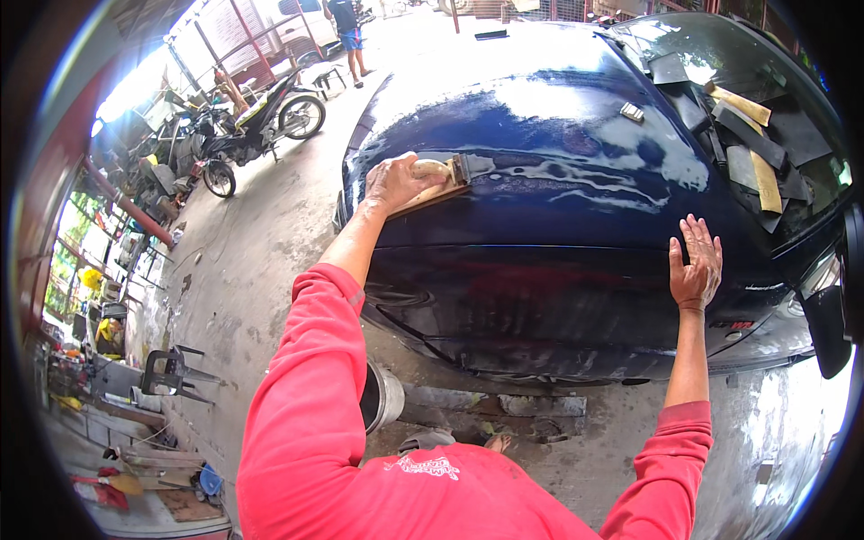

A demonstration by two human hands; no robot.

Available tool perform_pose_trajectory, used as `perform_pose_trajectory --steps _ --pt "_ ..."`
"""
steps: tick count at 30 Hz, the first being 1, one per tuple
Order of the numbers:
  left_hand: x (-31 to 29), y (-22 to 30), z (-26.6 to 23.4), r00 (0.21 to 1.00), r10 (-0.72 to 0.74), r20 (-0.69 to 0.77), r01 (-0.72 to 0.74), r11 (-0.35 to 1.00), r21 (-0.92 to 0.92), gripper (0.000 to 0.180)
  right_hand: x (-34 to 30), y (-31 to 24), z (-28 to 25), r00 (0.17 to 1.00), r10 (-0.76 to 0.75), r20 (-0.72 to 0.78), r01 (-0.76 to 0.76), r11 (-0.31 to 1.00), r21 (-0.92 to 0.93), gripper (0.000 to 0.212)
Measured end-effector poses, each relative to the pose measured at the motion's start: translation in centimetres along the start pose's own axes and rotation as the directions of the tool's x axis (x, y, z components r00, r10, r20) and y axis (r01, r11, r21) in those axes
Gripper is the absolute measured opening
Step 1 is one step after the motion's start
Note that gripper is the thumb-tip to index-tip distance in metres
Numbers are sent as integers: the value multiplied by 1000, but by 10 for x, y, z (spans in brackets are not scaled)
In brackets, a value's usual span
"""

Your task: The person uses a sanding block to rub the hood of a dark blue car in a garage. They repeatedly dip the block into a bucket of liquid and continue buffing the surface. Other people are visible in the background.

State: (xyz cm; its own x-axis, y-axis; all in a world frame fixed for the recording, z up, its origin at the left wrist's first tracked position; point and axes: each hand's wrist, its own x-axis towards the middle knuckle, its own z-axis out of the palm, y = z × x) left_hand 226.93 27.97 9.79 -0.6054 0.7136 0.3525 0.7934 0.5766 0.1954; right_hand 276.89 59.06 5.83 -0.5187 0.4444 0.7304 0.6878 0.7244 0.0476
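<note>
On the front left part of a dark blue car hood [540,189], my left hand [396,183] is wrapped round the rounded handle of a sanding block [457,175]. The block's long flat base rests on the paint. Whitish wet streaks and dull, pale patches spread over the hood around it. My right hand [696,264] lies palm down near the hood's right side, close to the windshield, fingers stretched out and holding nothing. Its underside is hidden.
Strips of sandpaper [768,180] and dark sheets lie over the windshield. A small pale block [632,112] sits on the hood. Below the car's front stands a bucket [387,396]. Leftward are a motorcycle [261,126], a dark stool [171,372], and a person [346,36] standing farther off.
</note>
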Motion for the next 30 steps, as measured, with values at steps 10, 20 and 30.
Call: perform_pose_trajectory --steps 10,20,30 --pt "-6 -20 11 987 127 -97 -132 990 -50 62 0 8 7 1000 5 11 -5 1000 -23 41" --pt "0 -40 -11 939 -336 -73 6 228 -974 88 -1 20 14 999 -14 51 17 999 -47 43" --pt "40 -18 -117 981 -133 -142 -16 670 -742 77 -3 20 14 999 -37 16 37 997 -62 42"
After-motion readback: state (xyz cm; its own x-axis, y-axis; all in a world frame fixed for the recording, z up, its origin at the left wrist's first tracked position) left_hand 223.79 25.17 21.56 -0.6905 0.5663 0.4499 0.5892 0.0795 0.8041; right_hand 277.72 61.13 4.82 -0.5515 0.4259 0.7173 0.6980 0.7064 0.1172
